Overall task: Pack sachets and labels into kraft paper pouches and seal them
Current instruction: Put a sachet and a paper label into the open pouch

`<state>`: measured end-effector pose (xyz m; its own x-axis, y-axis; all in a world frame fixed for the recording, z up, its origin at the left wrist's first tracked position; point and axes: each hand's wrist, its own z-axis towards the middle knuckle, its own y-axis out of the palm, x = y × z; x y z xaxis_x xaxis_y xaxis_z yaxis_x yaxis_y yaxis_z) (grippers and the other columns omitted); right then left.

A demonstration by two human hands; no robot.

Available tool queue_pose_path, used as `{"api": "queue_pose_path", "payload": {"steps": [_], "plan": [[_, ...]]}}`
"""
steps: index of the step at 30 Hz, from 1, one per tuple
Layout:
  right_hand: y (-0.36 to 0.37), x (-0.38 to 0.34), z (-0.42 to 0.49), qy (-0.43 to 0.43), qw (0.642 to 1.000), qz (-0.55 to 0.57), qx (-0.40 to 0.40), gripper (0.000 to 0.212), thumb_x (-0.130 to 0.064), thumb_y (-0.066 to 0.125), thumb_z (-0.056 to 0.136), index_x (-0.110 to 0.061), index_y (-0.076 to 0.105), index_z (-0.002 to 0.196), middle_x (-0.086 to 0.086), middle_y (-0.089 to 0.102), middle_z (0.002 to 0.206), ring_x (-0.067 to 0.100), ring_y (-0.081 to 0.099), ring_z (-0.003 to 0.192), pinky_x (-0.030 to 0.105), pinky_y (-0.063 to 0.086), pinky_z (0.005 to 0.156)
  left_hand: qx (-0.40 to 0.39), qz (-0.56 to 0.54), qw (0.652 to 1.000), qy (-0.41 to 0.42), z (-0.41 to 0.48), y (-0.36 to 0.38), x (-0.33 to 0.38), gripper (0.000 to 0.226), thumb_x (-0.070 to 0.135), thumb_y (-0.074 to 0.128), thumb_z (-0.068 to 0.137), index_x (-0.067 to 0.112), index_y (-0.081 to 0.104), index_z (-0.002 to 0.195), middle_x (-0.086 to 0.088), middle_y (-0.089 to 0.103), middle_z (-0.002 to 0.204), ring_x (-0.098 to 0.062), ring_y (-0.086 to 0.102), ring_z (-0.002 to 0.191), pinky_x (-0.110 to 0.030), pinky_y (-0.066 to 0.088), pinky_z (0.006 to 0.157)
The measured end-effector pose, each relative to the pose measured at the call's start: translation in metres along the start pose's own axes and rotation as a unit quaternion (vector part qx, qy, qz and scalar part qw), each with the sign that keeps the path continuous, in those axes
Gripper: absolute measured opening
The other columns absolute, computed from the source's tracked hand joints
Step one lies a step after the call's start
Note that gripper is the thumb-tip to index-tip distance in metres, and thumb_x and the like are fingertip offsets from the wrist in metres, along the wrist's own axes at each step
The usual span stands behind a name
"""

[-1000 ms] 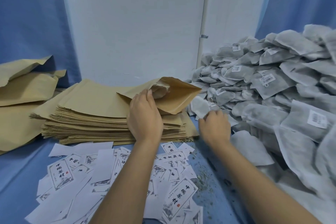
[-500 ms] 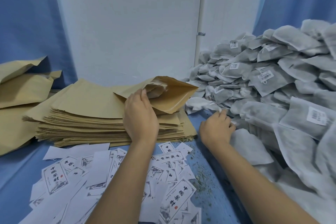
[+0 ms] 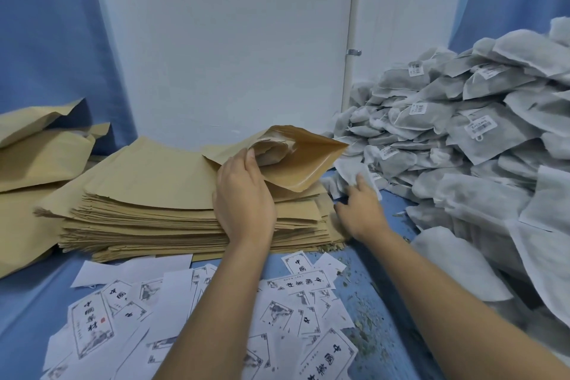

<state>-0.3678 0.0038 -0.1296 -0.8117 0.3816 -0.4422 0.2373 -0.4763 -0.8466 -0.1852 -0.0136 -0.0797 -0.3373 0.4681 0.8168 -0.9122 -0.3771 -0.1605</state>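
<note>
My left hand (image 3: 243, 197) holds the upper lip of a kraft paper pouch (image 3: 296, 160) and keeps its mouth open towards the right, with a pale sachet visible inside. The pouch lies on top of a thick stack of flat kraft pouches (image 3: 154, 194). Just right of the pouch's mouth, my right hand (image 3: 361, 210) grips a white sachet (image 3: 351, 171) at the foot of the big sachet heap (image 3: 462, 139). Printed paper labels (image 3: 191, 311) lie scattered on the blue table in front of the stack.
More kraft pouches (image 3: 37, 157) are piled at the far left. A white wall panel (image 3: 231, 40) and blue curtains stand behind. Dried herb crumbs (image 3: 364, 315) litter the blue tabletop (image 3: 24, 296) between the labels and the sachet heap, which fills the right side.
My right hand reached into the heap's foot, then took hold of a white sachet and brought it left towards the pouch's mouth. My left hand kept the pouch open.
</note>
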Motion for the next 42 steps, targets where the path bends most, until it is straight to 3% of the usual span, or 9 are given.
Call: {"api": "queue_pose_path", "payload": {"steps": [4, 10, 17, 21, 25, 29, 35, 38, 42], "plan": [[0.01, 0.007, 0.014, 0.017, 0.996, -0.075, -0.052, 0.044, -0.042, 0.048, 0.092, -0.027, 0.053, 0.133, 0.007, 0.001, 0.161, 0.032, 0.008, 0.145, 0.05, 0.016, 0.114, 0.004, 0.009, 1.0, 0.01, 0.005, 0.003, -0.006, 0.041, 0.033, 0.029, 0.102, 0.016, 0.063, 0.115, -0.002, 0.064, 0.108, -0.02, 0.054, 0.105, -0.034, 0.04, 0.081], [0.018, 0.013, 0.02, 0.065, 0.993, -0.073, -0.073, 0.054, -0.037, 0.034, 0.099, -0.01, 0.033, 0.147, 0.008, -0.014, 0.16, 0.029, 0.001, 0.147, 0.047, 0.01, 0.117, 0.004, 0.007, 1.0, 0.014, 0.008, 0.005, -0.013, 0.04, 0.032, 0.03, 0.102, 0.013, 0.064, 0.115, -0.003, 0.064, 0.108, -0.02, 0.054, 0.102, -0.023, 0.033, 0.076], [-0.006, -0.009, 0.006, -0.002, 0.98, 0.162, 0.118, 0.043, -0.015, 0.028, 0.101, -0.009, 0.038, 0.143, 0.023, 0.036, 0.141, 0.036, 0.045, 0.118, 0.037, 0.036, 0.095, 0.004, -0.029, 0.996, 0.084, 0.008, -0.009, -0.004, 0.037, 0.021, 0.033, 0.103, -0.001, 0.06, 0.118, -0.014, 0.063, 0.116, -0.027, 0.055, 0.113, -0.025, 0.037, 0.096], [-0.032, -0.036, -0.005, -0.015, 0.907, 0.39, 0.158, 0.043, -0.011, 0.033, 0.097, -0.019, 0.056, 0.133, 0.001, 0.061, 0.122, 0.013, 0.052, 0.106, 0.021, 0.039, 0.09, 0.067, -0.075, 0.993, 0.065, 0.012, -0.022, 0.005, 0.036, 0.019, 0.034, 0.103, -0.002, 0.06, 0.117, -0.014, 0.064, 0.113, -0.026, 0.058, 0.107, -0.017, 0.037, 0.09], [-0.058, -0.06, -0.023, 0.038, 0.73, 0.68, 0.054, 0.038, -0.01, 0.037, 0.091, -0.019, 0.074, 0.096, 0.0, 0.069, 0.088, 0.017, 0.061, 0.079, 0.023, 0.055, 0.072, 0.12, -0.109, 0.984, 0.069, 0.019, -0.042, 0.012, 0.041, 0.023, 0.033, 0.101, -0.003, 0.06, 0.118, -0.015, 0.066, 0.112, -0.024, 0.06, 0.105, -0.024, 0.043, 0.092], [-0.062, -0.066, -0.042, 0.016, 0.716, 0.692, -0.088, 0.052, -0.014, 0.027, 0.091, -0.007, 0.075, 0.077, 0.004, 0.073, 0.086, 0.013, 0.065, 0.061, 0.022, 0.053, 0.054, 0.138, -0.101, 0.984, 0.055, 0.026, -0.057, 0.012, 0.042, 0.023, 0.034, 0.101, -0.005, 0.058, 0.121, -0.019, 0.063, 0.119, -0.03, 0.057, 0.114, -0.031, 0.04, 0.097], [-0.074, -0.068, -0.056, 0.04, 0.579, 0.777, -0.244, 0.033, -0.014, 0.037, 0.064, -0.009, 0.062, 0.043, 0.004, 0.057, 0.053, 0.017, 0.058, 0.05, 0.02, 0.05, 0.055, 0.046, -0.021, 0.995, 0.091, 0.017, -0.061, 0.0, 0.039, 0.017, 0.035, 0.102, -0.005, 0.051, 0.129, -0.021, 0.05, 0.136, -0.03, 0.038, 0.135, -0.013, 0.019, 0.106], [-0.077, -0.074, -0.052, 0.021, 0.581, 0.774, -0.252, 0.037, -0.013, 0.039, 0.068, -0.005, 0.074, 0.061, 0.01, 0.07, 0.072, 0.022, 0.067, 0.065, 0.029, 0.058, 0.059, 0.011, -0.004, 0.996, 0.088, 0.007, -0.057, -0.007, 0.038, 0.017, 0.034, 0.102, -0.005, 0.053, 0.127, -0.022, 0.053, 0.133, -0.033, 0.041, 0.132, -0.029, 0.028, 0.109], [-0.073, -0.083, -0.052, 0.074, 0.625, 0.742, -0.229, 0.032, -0.005, 0.036, 0.092, 0.006, 0.065, 0.096, 0.026, 0.068, 0.097, 0.031, 0.071, 0.076, 0.034, 0.06, 0.069, -0.025, -0.006, 0.997, 0.072, -0.005, -0.051, -0.011, 0.04, 0.022, 0.035, 0.102, 0.0, 0.049, 0.133, -0.014, 0.047, 0.142, -0.021, 0.031, 0.14, -0.01, 0.015, 0.105]]}}
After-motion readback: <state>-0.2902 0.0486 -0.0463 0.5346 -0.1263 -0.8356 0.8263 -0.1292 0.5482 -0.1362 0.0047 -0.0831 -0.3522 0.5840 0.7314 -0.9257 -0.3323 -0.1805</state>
